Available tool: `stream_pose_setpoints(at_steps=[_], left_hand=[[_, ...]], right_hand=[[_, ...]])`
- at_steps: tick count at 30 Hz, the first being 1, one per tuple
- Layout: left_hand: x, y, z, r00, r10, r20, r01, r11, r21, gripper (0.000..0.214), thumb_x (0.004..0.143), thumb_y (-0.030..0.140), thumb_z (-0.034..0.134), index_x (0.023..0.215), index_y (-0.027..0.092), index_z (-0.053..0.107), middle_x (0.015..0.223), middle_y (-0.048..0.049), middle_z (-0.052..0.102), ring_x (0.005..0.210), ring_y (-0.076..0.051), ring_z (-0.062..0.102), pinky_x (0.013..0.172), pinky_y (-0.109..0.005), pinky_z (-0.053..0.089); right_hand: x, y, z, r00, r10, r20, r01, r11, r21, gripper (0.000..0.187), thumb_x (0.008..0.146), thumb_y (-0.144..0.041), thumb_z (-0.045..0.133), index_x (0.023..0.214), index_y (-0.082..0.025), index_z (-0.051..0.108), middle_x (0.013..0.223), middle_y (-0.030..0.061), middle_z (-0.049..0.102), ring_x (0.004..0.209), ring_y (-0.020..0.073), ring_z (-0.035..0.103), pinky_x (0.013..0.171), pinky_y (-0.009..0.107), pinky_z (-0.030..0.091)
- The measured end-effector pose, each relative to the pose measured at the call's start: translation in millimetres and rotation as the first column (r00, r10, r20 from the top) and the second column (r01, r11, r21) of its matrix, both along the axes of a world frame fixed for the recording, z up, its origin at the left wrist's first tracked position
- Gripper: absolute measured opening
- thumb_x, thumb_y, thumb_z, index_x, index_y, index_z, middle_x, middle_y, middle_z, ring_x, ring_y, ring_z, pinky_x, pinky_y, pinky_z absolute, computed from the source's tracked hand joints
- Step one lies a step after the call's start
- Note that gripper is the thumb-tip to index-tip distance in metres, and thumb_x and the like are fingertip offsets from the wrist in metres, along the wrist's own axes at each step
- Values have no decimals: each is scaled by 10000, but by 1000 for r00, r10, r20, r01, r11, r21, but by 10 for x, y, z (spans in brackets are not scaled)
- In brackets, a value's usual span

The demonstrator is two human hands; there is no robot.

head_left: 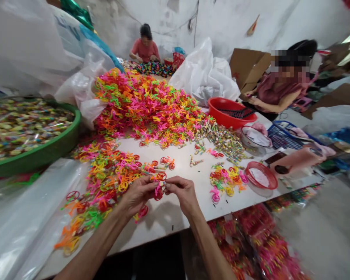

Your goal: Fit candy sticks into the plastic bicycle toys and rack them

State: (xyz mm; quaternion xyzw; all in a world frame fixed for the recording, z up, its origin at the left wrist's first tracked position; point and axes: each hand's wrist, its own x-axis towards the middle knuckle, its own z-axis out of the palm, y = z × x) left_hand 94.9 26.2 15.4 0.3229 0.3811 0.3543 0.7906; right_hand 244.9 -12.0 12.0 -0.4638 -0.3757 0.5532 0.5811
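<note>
Over the white table, my left hand (137, 193) is closed in a pinch on a small pink and red plastic toy bicycle (158, 192). My right hand (184, 191) meets it from the other side, thumb and fingertips pressed together at the toy's edge. Whatever lies between those right fingertips is too small to make out. To the left of my hands, loose toy bicycles (111, 167) in pink, orange, yellow and green are strewn. A smaller group of these toys (226, 177) lies to the right.
A tall heap of toy bicycles (146, 109) fills the table's back, beside small patterned tubes (218, 136). Around stand a green tub (76, 128), a red basin (218, 114) and a red basket (272, 181). Two people sit farther back; packed bags (256, 233) lie below right.
</note>
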Motion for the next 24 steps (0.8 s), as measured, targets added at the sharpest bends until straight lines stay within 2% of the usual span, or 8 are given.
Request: stream_pose_setpoints(at_steps=[3, 6, 12, 15, 17, 20, 22, 24], left_hand=[[-35, 25, 19, 993, -102, 51, 105, 993, -51, 175, 614, 201, 733, 726, 125, 622, 669, -41, 672, 580, -120, 612, 571, -227, 476], [-15, 32, 11, 998, -58, 11, 59, 998, -36, 192, 594, 224, 746, 710, 136, 620, 649, -25, 667, 550, -114, 599, 567, -235, 474], [157, 28, -41, 968, 130, -214, -100, 985, 144, 228, 566, 291, 738, 672, 127, 621, 576, -18, 641, 500, -113, 560, 534, -242, 446], [123, 79, -7, 953, 102, -287, -51, 982, 180, 215, 589, 329, 703, 613, 136, 611, 556, -24, 632, 489, -123, 544, 521, -243, 418], [14, 175, 46, 888, 123, -443, 33, 944, 329, 203, 611, 339, 679, 571, 151, 612, 514, -14, 603, 480, -130, 526, 499, -235, 382], [-140, 475, 142, 611, 310, -728, 256, 793, 553, 151, 649, 332, 643, 668, 184, 669, 615, -30, 637, 595, -179, 564, 559, -258, 381], [-113, 782, 179, 409, 462, -787, 389, 692, 608, 183, 695, 284, 599, 843, 209, 676, 836, -59, 670, 792, -230, 585, 691, -300, 394], [53, 1128, 167, 369, 481, -795, 468, 643, 606, 234, 718, 172, 548, 922, 219, 652, 999, -76, 643, 958, -254, 549, 812, -335, 365]], right_hand=[[33, 17, -10, 990, 98, -100, -100, 995, -17, 113, 640, -226, 704, 742, -177, 707, 602, 8, 643, 554, 135, 589, 563, 278, 490], [61, 16, 28, 999, 44, -29, -43, 999, 29, 88, 643, -221, 698, 724, -190, 708, 644, 2, 637, 553, 124, 579, 551, 269, 482], [-18, 30, -19, 975, -107, 194, 101, 994, 39, 75, 661, -225, 664, 715, -174, 654, 638, -8, 598, 547, 113, 553, 532, 247, 460], [-29, 105, -103, 987, -40, 155, 44, 999, -24, 152, 676, -275, 655, 778, -178, 598, 651, -19, 581, 531, 113, 554, 514, 245, 458], [91, 216, -138, 959, 54, 279, -60, 998, 13, 172, 686, -283, 646, 820, -186, 600, 747, 7, 596, 611, 132, 573, 524, 241, 455], [520, 476, -140, 763, 7, 647, -83, 993, 87, 277, 733, -238, 592, 1009, -215, 597, 1074, 66, 556, 811, 166, 573, 605, 258, 460], [863, 664, -126, 431, -107, 896, 49, 994, 94, 305, 761, -122, 506, 1037, -218, 594, 1156, 73, 522, 866, 176, 556, 677, 283, 434], [1117, 809, -123, 77, 9, 997, 49, 999, -12, 304, 738, -48, 476, 941, -215, 630, 1089, 70, 567, 936, 213, 528, 686, 291, 401]])
